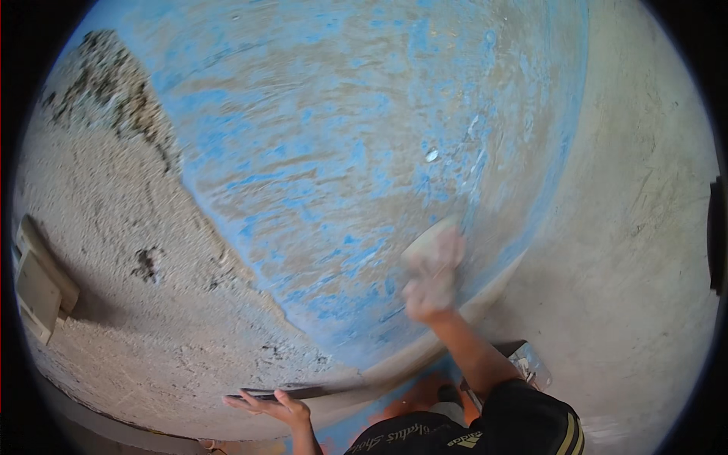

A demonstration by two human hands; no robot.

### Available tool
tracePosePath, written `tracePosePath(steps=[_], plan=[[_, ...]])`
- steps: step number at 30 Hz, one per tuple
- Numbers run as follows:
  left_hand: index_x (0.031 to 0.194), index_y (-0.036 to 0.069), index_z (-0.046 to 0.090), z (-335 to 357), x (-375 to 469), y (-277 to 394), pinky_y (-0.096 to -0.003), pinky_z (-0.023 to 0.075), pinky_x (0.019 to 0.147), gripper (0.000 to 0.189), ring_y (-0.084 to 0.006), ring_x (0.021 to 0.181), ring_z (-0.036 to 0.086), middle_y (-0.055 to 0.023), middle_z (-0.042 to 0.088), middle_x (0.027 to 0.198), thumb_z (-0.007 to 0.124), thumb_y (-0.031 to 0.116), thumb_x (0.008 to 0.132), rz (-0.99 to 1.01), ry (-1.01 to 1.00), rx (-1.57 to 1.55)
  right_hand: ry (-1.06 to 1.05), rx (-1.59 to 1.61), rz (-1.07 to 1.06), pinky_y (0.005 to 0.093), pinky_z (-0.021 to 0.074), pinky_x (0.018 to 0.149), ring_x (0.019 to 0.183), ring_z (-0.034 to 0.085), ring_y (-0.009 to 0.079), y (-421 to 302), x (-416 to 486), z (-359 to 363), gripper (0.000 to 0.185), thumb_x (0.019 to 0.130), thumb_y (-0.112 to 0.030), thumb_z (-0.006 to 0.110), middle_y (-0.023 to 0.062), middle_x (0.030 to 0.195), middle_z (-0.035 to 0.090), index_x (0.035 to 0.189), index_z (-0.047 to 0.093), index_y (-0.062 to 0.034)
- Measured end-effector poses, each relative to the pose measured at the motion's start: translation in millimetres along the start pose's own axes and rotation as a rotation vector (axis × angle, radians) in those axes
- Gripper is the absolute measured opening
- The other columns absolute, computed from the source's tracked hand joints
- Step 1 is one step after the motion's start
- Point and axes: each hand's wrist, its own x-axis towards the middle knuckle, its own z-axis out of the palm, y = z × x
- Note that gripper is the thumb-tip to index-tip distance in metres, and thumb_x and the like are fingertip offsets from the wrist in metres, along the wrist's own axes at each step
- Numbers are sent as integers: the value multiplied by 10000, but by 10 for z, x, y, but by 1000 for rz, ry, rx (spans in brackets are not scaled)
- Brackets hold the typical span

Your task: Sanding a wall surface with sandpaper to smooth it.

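Note:
Before me is a wall section (341, 142) with patchy blue paint under a thin grey-beige coat. My right hand (432, 290), blurred, grips a pale flat tool (426, 242) with a rounded edge, held against the lower right part of this section. The blur hides whether it is a putty spreader or a sanding piece. At the bottom left, my left hand (278, 406) is raised palm up with fingers apart, beside the low part of the wall. A narrow dark strip (307, 392) runs along its fingers; whether it is a shadow or an object I cannot tell.
Rough, pitted plaster (114, 193) borders the blue section at left. A beige box-shaped fixture (45, 284) juts from it. Smooth grey wall (625, 170) lies at right. Behind my right arm stands a paint-stained container (532, 364). A dark object (718, 236) shows at the right rim.

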Motion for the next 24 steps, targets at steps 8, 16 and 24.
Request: tracePosePath(steps=[8,16,24], plan=[[1645,71,183,142,61,281,-670,151,1225,727,-455,1590,67,-249,23,1727,325,539,1106,-4,138,55,325,260,774,695,144,1214,1495,268,552,1086,-105,-86,685,1000,-340,512,241,1653,309,1573,368,8],[1661,44,171,429,41,953,-631,145,1250,817,-450,1587,106,-257,45,1726,320,604,1086,-196,276,-43,213,103,395,639,183,1237,1530,234,525,1960,332,-451,597,1026,-322,477,261,1656,304,1499,462,42],[1663,39,160,912,-270,1710,-613,133,1260,849,-443,1593,86,-262,45,1726,313,634,1076,-114,244,115,49,86,-44,652,173,1229,1548,231,473,3095,-71,-755,599,1034,-336,390,272,1630,352,1519,497,-1]])
